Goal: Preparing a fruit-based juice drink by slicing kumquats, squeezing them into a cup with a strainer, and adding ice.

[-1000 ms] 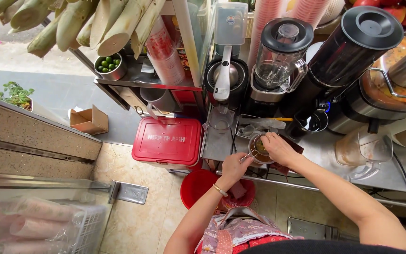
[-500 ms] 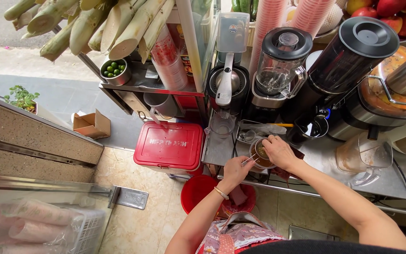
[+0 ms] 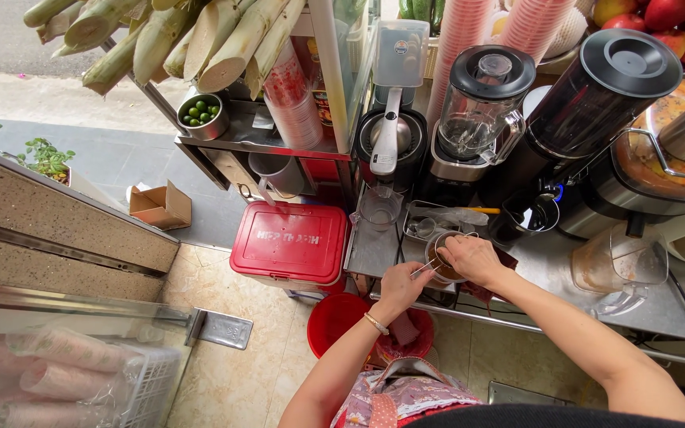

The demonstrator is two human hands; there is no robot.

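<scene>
Clearly the small metal strainer (image 3: 442, 258) is sitting near the front edge of the steel counter (image 3: 533, 265), just in front of the black citrus press (image 3: 390, 143). It is holding brownish pulp, so I judge it light but wet and likely slippery, its fine mesh easily dented; the thin handle looks like the safest place to take hold. That handle is pointing out toward the person and slightly to their left, so the long axis is running from the bowl back to the left hand (image 3: 399, 284), which is closing its fingers around the handle. The right hand (image 3: 473, 257) is resting curled over the strainer's far rim, pressing down; whether it is pinching anything I cannot tell. Left of the press, a red cooler box (image 3: 291, 244) is lying below the counter, and a red bucket (image 3: 334, 317) is standing under the left wrist.
</scene>
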